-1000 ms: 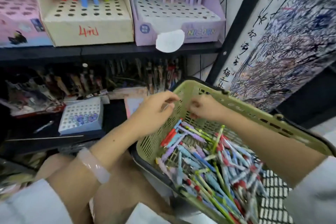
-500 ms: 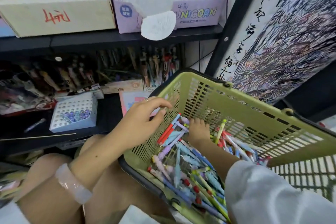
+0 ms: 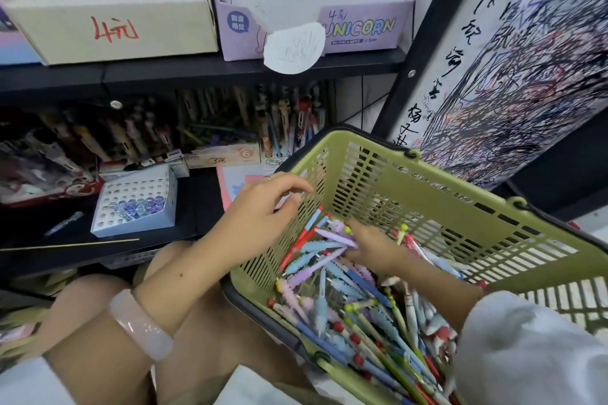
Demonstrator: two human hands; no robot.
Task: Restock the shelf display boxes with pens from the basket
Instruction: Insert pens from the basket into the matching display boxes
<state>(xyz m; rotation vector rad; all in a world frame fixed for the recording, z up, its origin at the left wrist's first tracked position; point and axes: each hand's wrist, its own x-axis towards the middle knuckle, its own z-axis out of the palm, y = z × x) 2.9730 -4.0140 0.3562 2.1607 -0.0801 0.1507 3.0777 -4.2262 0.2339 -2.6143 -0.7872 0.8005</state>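
Note:
A green mesh basket (image 3: 427,194) full of mixed pens (image 3: 368,316) sits tilted on my lap. My right hand (image 3: 373,248) is down inside it, fingers curled on the ends of a few purple and light blue pens (image 3: 329,240) near the far left corner. My left hand (image 3: 260,217) rests outside the basket's left wall, fingers loosely bent, thumb against the mesh, holding nothing. On the upper shelf stand a beige display box (image 3: 108,20) and a purple unicorn box (image 3: 316,29), both with many empty holes.
A small white holed box (image 3: 135,200) with a few blue-topped pens lies on the lower shelf (image 3: 65,253), with packed pen boxes (image 3: 230,128) behind it. A loose pen (image 3: 64,223) and a thin stick (image 3: 69,245) lie nearby. A scribbled board (image 3: 526,59) leans at the right.
My right hand dropped from the basket's far rim into the pens and closed on a few. My left hand left the rim and now rests on the outer wall.

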